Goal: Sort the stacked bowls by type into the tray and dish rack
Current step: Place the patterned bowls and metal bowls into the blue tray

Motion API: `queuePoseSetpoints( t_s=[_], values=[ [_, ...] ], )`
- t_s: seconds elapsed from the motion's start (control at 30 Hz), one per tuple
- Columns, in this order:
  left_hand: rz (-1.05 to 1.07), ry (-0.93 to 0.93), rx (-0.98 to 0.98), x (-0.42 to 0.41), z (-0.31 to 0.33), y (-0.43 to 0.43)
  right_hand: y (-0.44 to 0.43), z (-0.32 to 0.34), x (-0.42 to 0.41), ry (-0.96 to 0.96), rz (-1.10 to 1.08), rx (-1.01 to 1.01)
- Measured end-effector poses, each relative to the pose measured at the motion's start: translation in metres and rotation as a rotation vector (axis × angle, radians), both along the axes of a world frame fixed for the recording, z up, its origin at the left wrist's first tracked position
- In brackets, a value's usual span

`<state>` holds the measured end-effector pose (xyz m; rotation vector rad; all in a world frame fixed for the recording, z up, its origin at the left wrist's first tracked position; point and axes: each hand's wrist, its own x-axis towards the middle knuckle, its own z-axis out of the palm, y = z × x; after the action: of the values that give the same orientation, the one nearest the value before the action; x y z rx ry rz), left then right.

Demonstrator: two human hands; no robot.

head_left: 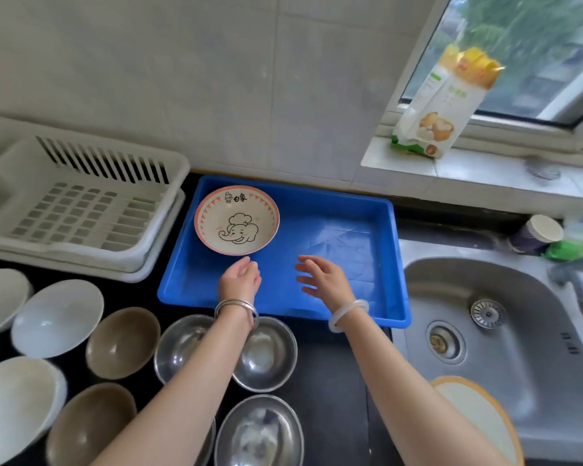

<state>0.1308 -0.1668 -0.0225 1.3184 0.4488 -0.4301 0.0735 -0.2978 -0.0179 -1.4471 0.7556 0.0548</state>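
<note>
At the far left we see three white bowls point(57, 317) on the dark counter point(334, 381), sitting open side up. Just beside them are two brown bowls point(122, 343). Behind these bowls stands the white dish rack point(81, 210), with nothing in the part we can see.

Further right, three steel bowls point(266, 354) sit near the front edge of the counter, partly hidden by the person's left forearm. Behind them lies the blue tray point(337, 213), just beside the rack. In its far left corner a cream bowl point(237, 219) with an orange rim and an elephant drawing rests upright.

The left hand point(239, 279), with metal bangles point(236, 309) on the wrist, hovers over the tray just in front of that bowl. Its fingers are loosely curled and hold nothing. We cannot tell whether the fingertips touch the rim. The right hand point(323, 277), with a pale bangle point(347, 314) on its wrist, is over the middle of the tray, fingers spread and relaxed, also holding nothing.

To the right is the steel sink point(519, 348). An orange-rimmed dish point(478, 412) shows at its near edge. Above it, a tall carton point(441, 105) leans on the window sill point(468, 169).
</note>
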Motion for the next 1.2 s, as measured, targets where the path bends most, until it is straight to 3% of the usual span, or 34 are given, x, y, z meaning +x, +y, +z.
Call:
queuePoseSetpoints(
  t_s=[0.2, 0.33, 0.53, 0.77, 0.93, 1.2],
  values=[
    [-0.325, 0.02, 0.032, -0.094, 0.024, -0.055, -0.044, 0.025, -0.116, 0.068, -0.011, -0.362],
    [-0.626, 0.017, 0.126, -0.164, 0.013, -0.085, -0.083, 0.023, -0.198, 0.235, -0.043, -0.642],
    [-0.95, 0.038, 0.284, -0.227, -0.007, -0.109, -0.118, 0.0, -0.286, 0.492, -0.055, -0.693],
    [-0.92, 0.175, 0.199, -0.247, -0.016, -0.108, -0.122, -0.016, -0.324, 0.489, -0.173, -0.62],
    [-0.925, 0.074, 0.268, -0.233, -0.011, -0.103, -0.122, -0.001, -0.316, 0.439, -0.178, -0.602],
    [-0.643, -0.01, 0.173, -0.149, 0.031, -0.065, -0.104, 0.038, -0.228, 0.159, -0.25, -0.466]
  ],
)
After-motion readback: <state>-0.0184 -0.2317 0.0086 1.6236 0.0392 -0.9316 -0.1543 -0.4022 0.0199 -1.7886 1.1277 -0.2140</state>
